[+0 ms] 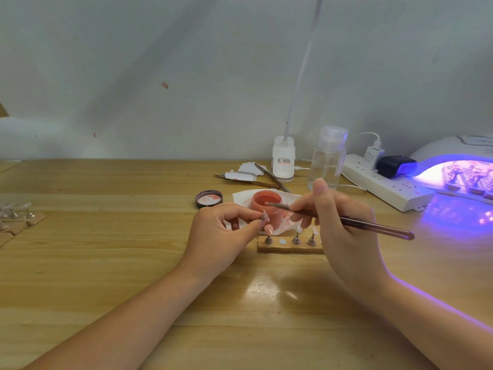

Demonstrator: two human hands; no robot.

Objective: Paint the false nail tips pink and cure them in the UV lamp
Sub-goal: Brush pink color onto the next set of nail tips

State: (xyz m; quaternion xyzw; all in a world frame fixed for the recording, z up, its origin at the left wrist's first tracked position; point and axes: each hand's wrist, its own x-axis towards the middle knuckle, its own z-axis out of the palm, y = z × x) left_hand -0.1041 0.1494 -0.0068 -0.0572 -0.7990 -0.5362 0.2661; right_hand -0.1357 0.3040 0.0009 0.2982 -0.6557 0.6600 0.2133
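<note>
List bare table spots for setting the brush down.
Free: wooden table left of the left hand, up to the dark jar lid; also the near strip below both wrists. Crowded: around the pink polish jar, wooden nail stand, white power strip, lit UV lamp.

1. You are facing a pale grey wall [186, 62] carrying a few reddish marks.
2. You are sitting at a wooden table [93, 263] with plank seams.
3. Violet light is spilling over its right side.
</note>
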